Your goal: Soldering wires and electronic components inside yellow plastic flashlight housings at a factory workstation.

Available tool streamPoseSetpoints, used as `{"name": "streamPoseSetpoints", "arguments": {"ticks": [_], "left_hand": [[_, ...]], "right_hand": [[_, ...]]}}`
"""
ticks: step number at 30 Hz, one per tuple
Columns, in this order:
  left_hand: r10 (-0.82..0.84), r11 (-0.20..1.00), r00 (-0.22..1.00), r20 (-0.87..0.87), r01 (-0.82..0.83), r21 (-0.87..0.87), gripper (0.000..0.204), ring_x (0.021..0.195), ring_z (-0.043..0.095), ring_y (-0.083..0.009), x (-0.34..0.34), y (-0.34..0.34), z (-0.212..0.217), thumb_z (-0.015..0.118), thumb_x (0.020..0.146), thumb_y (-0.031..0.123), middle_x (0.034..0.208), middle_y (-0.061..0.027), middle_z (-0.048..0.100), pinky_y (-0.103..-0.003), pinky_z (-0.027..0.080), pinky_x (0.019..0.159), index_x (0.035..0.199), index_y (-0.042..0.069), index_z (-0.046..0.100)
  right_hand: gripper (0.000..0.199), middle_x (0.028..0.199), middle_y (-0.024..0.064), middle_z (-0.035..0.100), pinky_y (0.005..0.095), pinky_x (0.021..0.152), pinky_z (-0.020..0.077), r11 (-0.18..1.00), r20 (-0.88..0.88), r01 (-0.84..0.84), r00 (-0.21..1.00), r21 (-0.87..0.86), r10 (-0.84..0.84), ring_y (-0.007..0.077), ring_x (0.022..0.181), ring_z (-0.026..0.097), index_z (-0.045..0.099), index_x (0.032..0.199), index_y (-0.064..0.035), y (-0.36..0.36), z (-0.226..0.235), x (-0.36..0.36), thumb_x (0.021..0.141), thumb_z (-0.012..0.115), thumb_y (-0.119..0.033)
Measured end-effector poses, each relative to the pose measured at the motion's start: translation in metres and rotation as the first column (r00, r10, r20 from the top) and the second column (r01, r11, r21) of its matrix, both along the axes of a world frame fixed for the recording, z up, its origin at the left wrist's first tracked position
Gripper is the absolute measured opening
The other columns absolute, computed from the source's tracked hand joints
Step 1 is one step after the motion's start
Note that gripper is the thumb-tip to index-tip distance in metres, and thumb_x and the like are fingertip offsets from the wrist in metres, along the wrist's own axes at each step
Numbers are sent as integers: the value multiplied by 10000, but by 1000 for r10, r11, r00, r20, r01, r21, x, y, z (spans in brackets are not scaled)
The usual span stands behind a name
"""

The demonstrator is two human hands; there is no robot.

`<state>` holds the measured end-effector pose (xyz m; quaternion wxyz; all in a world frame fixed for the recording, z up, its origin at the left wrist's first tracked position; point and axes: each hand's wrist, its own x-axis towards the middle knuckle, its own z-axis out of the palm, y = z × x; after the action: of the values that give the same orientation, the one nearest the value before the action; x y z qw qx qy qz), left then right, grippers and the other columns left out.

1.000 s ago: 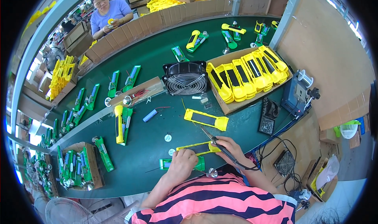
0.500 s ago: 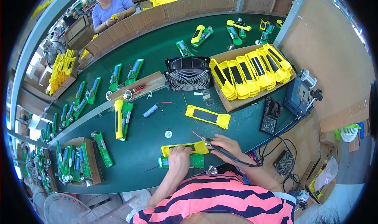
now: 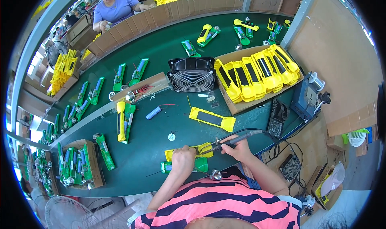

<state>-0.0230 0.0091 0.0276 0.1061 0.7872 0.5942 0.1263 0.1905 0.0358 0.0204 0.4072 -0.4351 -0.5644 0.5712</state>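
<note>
My left hand (image 3: 183, 160) is closed on the left part of a yellow plastic casing (image 3: 169, 153), pressing it against the bench. My right hand (image 3: 239, 148) grips a soldering iron (image 3: 237, 139) with a dark handle; its tip end reaches into the right part of that casing. What lies under my left fingers is hidden. Just below the casing is a green plastic casing (image 3: 202, 164), partly covered by my left hand, with a shiny round reflector (image 3: 216, 174) near its right end. Another yellow casing (image 3: 212, 118) with a dark panel lies farther up the bench.
A carton (image 3: 257, 97) of yellow casings stands behind, beside a black fan (image 3: 191, 78) and a blue soldering station (image 3: 304, 98). Left are a box (image 3: 96, 172) of green units and a loose blue battery (image 3: 154, 112). Across the belt sits a person (image 3: 114, 9).
The soldering iron has swung down, its tip going from above the yellow casing into it. My left hand stays put. Units on the far belt shifted slightly right; the other person's hands moved apart.
</note>
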Motion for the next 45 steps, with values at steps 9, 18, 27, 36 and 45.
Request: {"name": "streamPoseSetpoints", "arguments": {"ticks": [9,18,27,36,45], "left_hand": [[17,1000,1000,-23,-17,6,25,641,564,-251,-2,-2,-1,603,669,98,662,-81,544,-362,423,601,660,75,596],[26,1000,999,-46,-25,8,24,645,564,-256,-2,3,1,587,673,88,660,-88,543,-371,421,605,656,71,589],[20,997,993,-113,-12,75,92,583,563,-266,-6,6,-4,583,677,135,634,-97,543,-378,429,566,616,67,577],[-11,995,996,-93,20,102,71,577,565,-252,-6,0,-3,620,647,129,618,-90,539,-370,429,559,640,64,593],[189,952,917,351,-258,162,179,615,531,-232,-28,-18,31,728,587,134,679,-71,575,-342,420,588,673,53,594]], "right_hand": [[131,714,81,604,223,541,491,1000,-52,16,999,3,-16,119,611,615,576,856,26,-3,-9,-10,755,616,-45],[134,718,84,604,226,534,486,994,-51,66,997,89,-61,130,605,617,574,854,25,-7,-14,-9,759,619,-58],[377,893,131,594,315,759,453,865,211,-43,975,500,-73,264,835,596,505,1069,-43,-35,2,-24,733,658,-120],[708,1039,190,508,475,1030,170,865,402,-327,901,379,164,355,1031,466,307,1233,-28,-43,-7,-47,678,691,-244],[696,1033,197,521,512,1009,170,799,453,-362,882,481,126,340,985,515,278,1243,-45,-26,1,-37,692,677,-193]]}}
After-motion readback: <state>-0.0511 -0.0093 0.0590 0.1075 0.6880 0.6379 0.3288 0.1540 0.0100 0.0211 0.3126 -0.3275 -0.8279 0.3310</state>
